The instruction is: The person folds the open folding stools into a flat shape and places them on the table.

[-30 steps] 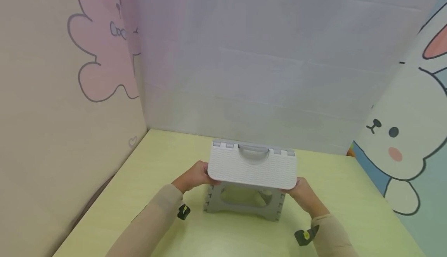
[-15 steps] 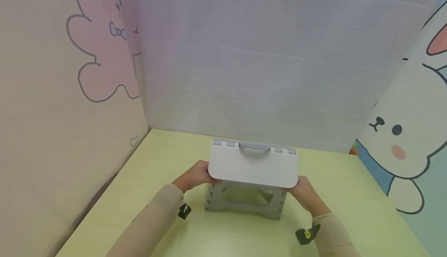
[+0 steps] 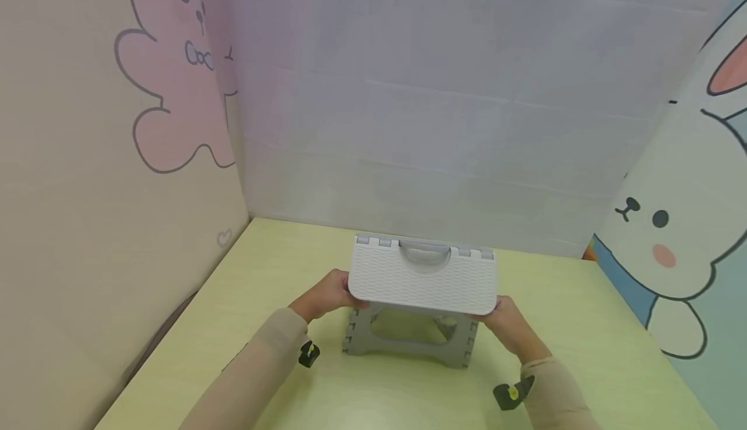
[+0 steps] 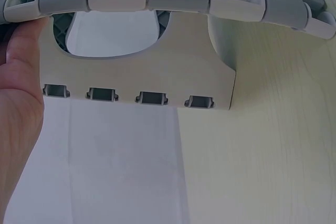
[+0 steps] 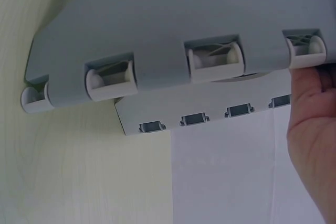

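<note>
Stool (image 3: 421,290) mid table (image 3: 543,300), btwn L & R edges, toward back edge; wht textured seat on top, gry leg panel (image 3: 403,347) below, handle (image 3: 425,257) at seat's far side. L hand (image 3: 328,295) grips stool at seat's L end, R hand (image 3: 503,321) grips R end, fingers partly hidden under seat. Blk wrist pieces (image 3: 509,395) w/ yellow bits by both beige sleeves (image 3: 248,371). Wht wall sheet (image 3: 408,125) behind back edge
</note>
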{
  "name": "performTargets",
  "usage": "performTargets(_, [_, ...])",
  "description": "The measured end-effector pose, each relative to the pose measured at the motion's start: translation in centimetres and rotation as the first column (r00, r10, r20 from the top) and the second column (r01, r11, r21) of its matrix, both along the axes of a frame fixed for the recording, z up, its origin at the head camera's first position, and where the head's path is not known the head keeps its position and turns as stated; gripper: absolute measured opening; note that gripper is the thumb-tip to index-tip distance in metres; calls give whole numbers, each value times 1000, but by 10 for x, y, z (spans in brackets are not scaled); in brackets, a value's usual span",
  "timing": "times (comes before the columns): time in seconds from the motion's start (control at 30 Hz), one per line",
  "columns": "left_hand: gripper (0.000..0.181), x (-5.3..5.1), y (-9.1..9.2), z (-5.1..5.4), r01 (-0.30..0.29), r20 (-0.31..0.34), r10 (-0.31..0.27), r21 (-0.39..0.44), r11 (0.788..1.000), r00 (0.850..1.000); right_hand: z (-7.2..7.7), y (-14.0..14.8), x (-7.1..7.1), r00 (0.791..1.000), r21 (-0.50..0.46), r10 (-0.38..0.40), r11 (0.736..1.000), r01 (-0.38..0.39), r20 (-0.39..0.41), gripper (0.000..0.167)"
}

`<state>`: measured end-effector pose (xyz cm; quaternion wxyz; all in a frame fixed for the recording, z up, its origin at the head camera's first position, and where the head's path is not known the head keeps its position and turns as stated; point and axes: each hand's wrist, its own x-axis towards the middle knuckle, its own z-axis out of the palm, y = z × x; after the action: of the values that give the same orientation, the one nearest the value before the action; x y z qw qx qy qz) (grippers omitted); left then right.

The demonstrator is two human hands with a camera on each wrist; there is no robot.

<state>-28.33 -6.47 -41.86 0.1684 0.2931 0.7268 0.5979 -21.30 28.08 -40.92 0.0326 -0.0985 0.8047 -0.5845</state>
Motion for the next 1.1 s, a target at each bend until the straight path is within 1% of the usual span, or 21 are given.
performTargets(0.13, [34, 0, 0, 0, 2, 0, -2, 4, 1000, 1000, -1, 0, -1, 1000, -6, 5, 1000, -5, -3, 38])
performTargets(0.43, [35, 1, -1, 1, 3, -3, -3, 2, 1000, 1000, -2, 0, -2, 1000, 21, 4, 1000, -4, -13, 36])
performTargets(0.63, [34, 2, 0, 3, -7, -1, 7, -16, 1000, 1000, -1, 0, -1, 1000, 23, 18, 1000, -18, -13, 37])
performTargets(0.83, [34, 3, 0, 4, -13, 8, 13, -11, 1000, 1000, -1, 0, -1, 1000, 29, 16, 999, -16, -22, 36])
performTargets(1.1, [34, 2, 0, 3, -1, 12, 1, -4, 1000, 1000, 0, 0, 0, 1000, 15, 12, 1000, -12, -10, 36])
